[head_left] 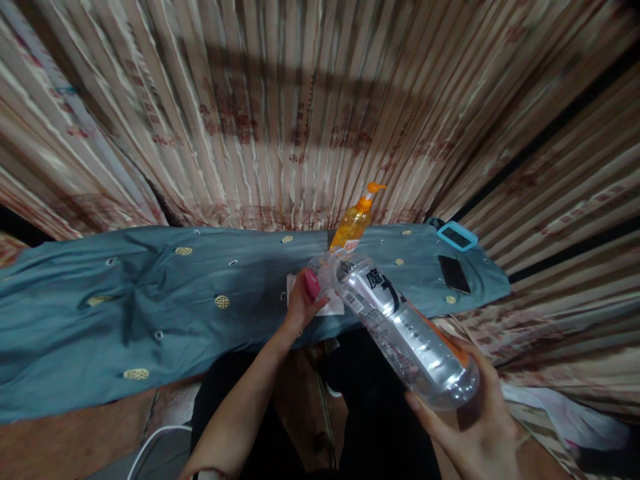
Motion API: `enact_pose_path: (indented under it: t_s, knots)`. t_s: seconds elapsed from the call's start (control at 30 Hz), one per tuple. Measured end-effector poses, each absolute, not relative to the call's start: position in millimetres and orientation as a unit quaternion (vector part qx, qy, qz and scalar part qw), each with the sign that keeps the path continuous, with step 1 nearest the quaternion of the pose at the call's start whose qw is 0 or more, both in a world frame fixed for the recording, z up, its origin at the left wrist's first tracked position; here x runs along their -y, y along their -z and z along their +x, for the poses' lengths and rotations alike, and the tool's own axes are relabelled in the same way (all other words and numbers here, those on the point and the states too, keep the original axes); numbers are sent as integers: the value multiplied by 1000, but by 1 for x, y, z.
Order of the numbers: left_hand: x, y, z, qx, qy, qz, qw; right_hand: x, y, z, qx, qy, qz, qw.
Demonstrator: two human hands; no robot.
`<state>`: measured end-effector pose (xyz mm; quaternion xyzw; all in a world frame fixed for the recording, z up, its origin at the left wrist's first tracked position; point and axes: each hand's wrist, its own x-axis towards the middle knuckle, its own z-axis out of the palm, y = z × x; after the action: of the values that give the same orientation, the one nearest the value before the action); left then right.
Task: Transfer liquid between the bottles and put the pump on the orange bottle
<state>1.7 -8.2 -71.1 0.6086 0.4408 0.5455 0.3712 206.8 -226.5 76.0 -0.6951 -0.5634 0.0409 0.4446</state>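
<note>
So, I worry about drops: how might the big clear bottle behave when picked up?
The clear bottle looks like thin plastic, so it may give when squeezed. Its smooth, shiny sides might feel slippery. Being rounded, it could roll if laid on its side.

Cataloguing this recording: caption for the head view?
Right hand holding a tilted clear bottle, left hand holding a pink item near its far end.

The big bottle (400, 330) was transparent, with black characters and an orange part on its label (379, 285), while the small object (312, 285) near its neck was pink. The pump bottle (351, 227) was amber-yellow with an orange top (375, 188). The cloth (165, 287) was grey-blue with yellow oval motifs, and the curtain (300, 107) was beige with reddish prints.
</note>
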Motion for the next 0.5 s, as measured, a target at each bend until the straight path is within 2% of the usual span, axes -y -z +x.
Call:
enact_pose_path:
  t_s: [0.5]
  knots:
    - [8,72,0,-438,-537,617,373,221,-82,195,536,-67,-694,475]
